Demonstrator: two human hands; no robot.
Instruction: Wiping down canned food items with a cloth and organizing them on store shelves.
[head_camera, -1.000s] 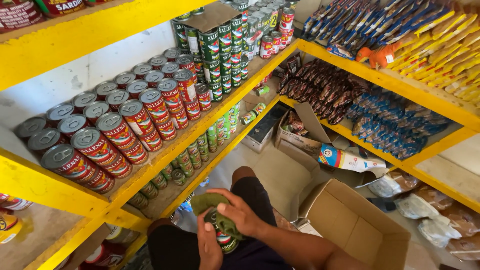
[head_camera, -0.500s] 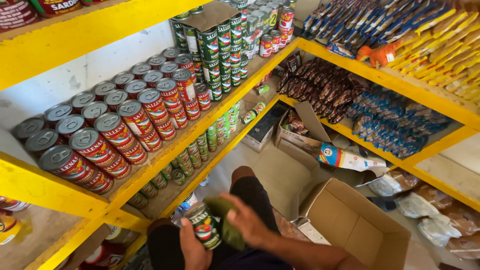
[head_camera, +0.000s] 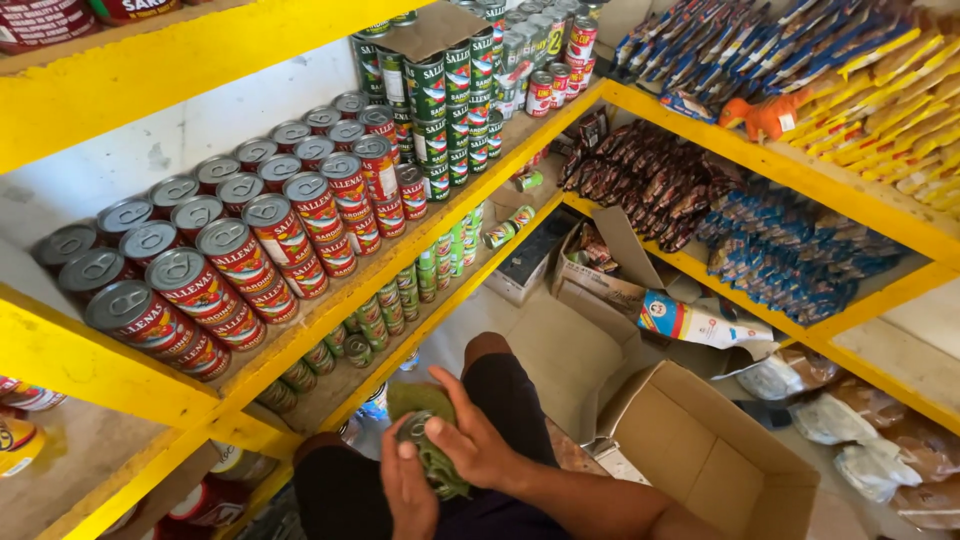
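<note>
Yellow shelves (head_camera: 330, 300) line a shop corner, the middle one packed to its front edge with red-labelled tins (head_camera: 235, 265). Beside the knees an open cardboard box (head_camera: 700, 450) shows no contents. Over the lap, the left hand (head_camera: 405, 490) and right hand (head_camera: 470, 440) grip a tin (head_camera: 412, 428) wrapped in a green cloth (head_camera: 435, 465).

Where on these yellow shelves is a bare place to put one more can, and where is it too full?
Free: the shelf board at lower left, beside the red cans; also the open cardboard box by the right hand, which wipes a can with a green cloth. Crowded: the red-can row and the green cans.
</note>
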